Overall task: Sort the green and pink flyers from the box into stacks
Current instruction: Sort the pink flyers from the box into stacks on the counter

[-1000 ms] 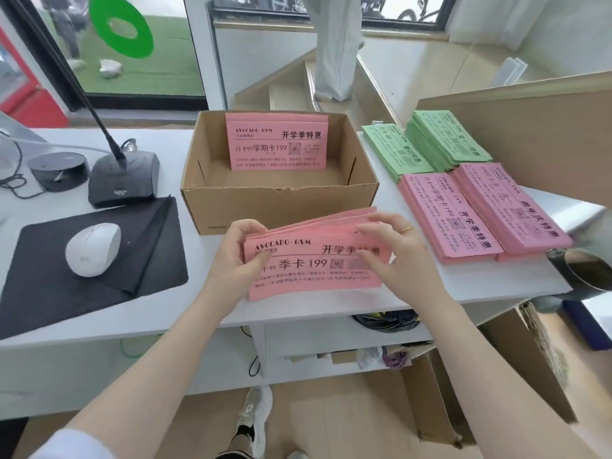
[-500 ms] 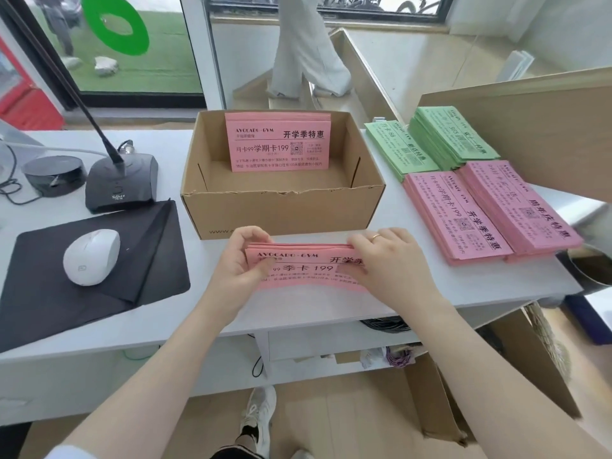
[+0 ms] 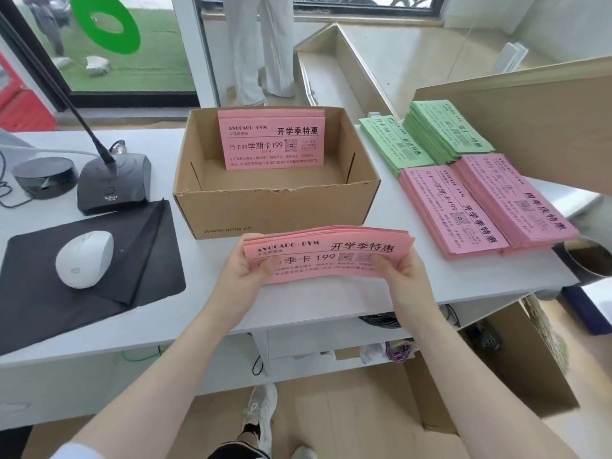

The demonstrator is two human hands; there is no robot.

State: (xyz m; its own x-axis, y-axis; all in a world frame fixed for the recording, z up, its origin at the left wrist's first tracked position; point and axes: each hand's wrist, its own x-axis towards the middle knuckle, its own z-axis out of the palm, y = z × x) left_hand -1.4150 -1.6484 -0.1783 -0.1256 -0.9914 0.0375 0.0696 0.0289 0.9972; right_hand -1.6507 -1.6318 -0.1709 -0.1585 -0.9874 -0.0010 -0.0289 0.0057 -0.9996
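Observation:
A thick bundle of pink flyers (image 3: 331,251) is held just above the white desk, in front of the cardboard box (image 3: 275,210). My left hand (image 3: 246,268) grips its left end with the thumb on top. My right hand (image 3: 402,270) grips its right end the same way. Inside the box, more pink flyers (image 3: 270,140) stand upright against the back wall. On the right of the desk lie two green stacks (image 3: 394,145) (image 3: 448,130) and two pink stacks (image 3: 452,210) (image 3: 516,197).
A white mouse (image 3: 84,258) sits on a black pad (image 3: 36,293) at the left. Behind it stand a gooseneck microphone base (image 3: 112,183) and a round dark device (image 3: 41,177). A wooden panel (image 3: 530,127) rises at the right. A person's legs (image 3: 261,48) stand beyond the desk.
Both hands dropped the bundle flat towards the desk, then tilted its printed face back up. My fingers moved from over the top of the flyers to gripping the two ends.

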